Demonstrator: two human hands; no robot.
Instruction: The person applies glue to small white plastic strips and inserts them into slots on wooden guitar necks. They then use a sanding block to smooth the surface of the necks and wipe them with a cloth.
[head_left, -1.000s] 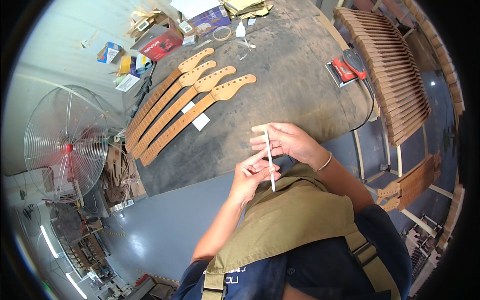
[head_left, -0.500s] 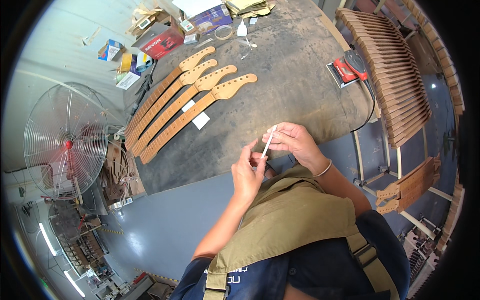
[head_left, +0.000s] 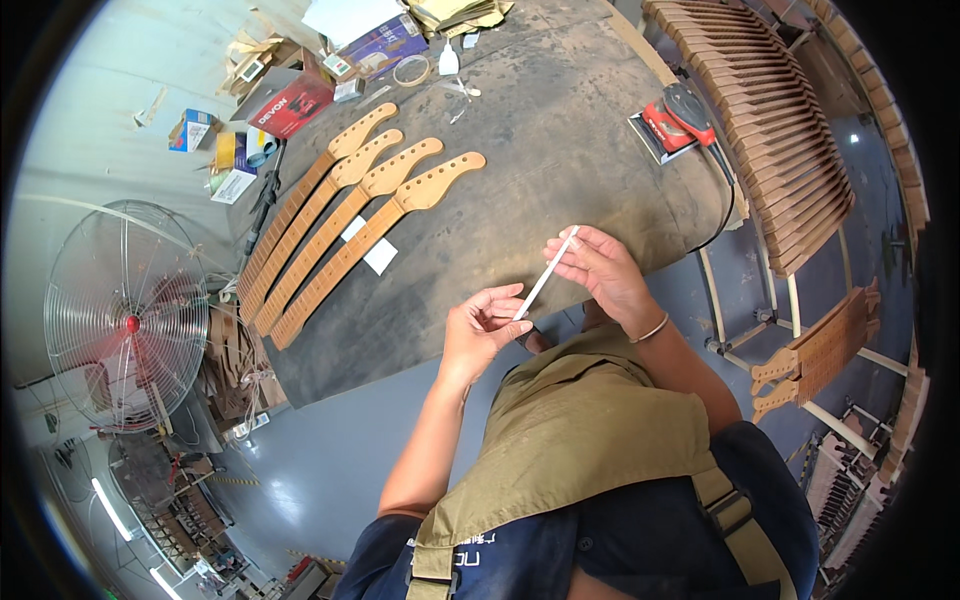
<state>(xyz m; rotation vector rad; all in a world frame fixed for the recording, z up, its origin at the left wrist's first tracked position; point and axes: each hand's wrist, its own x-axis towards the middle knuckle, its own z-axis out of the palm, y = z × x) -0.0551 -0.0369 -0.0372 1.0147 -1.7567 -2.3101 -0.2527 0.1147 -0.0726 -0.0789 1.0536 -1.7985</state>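
Note:
A thin, stiff-looking white strip (head_left: 546, 273) slants between my hands in front of the bench; I cannot tell its material. My left hand (head_left: 478, 332) pinches its lower end between thumb and fingers. At the upper end, the thumb and fingers of my right hand (head_left: 610, 280) close on it. Farther left, several guitar necks (head_left: 372, 222) lie side by side on the dark bench, headstocks pointing away from me. A piece of white paper (head_left: 380, 255) sits partly beneath the nearest necks.
A red-and-black sander (head_left: 675, 122) with a cable stands on the bench's (head_left: 570, 120) right side. Boxes (head_left: 290, 103) and a white bottle (head_left: 448, 58) are at the back. Racks of necks (head_left: 765, 140) stand to the right, a caged fan (head_left: 130, 320) to the left.
My hands have moved slightly apart, and more of the white strip shows between them. The view has shifted, so the bench and necks appear farther left.

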